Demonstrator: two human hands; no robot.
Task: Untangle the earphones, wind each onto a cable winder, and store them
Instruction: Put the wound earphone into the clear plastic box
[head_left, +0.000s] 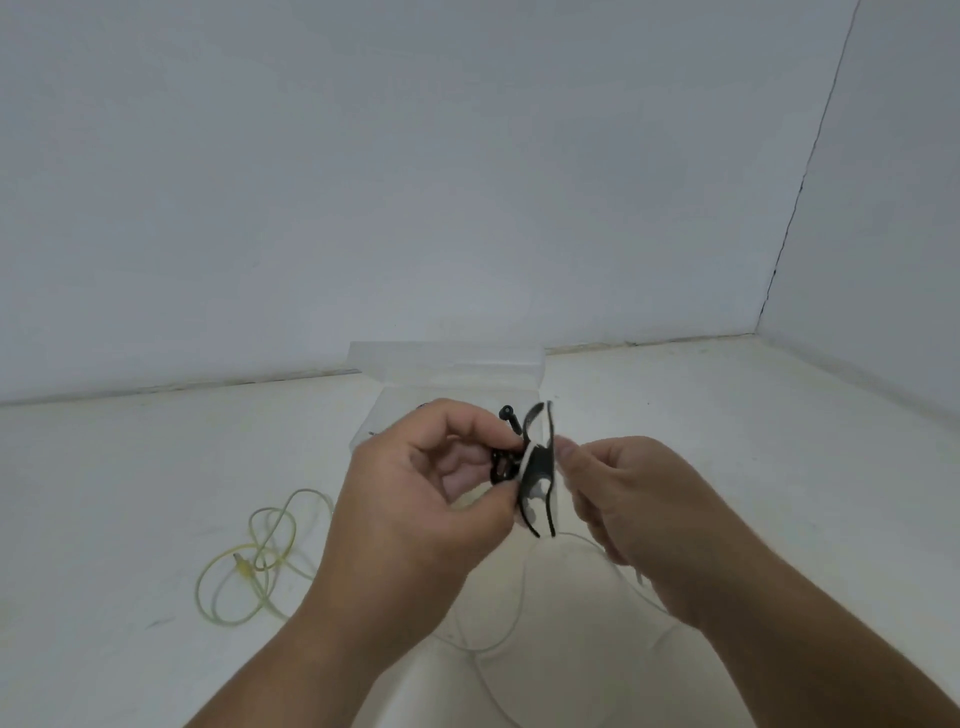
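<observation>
Because the black earphone (501, 465) looks light, limp and springy, the stiff white winder (528, 457) it wraps is the surer hold. Raised before the clear box (447, 374), the left hand (431, 499) pinches the cord and the right hand (639, 499) pinches the winder's edge.

The left hand (415, 499) and right hand (639, 499) hide much of a clear plastic storage box (447, 358); a pale yellow earphone cable (242, 565) vanishes behind the left wrist.
</observation>
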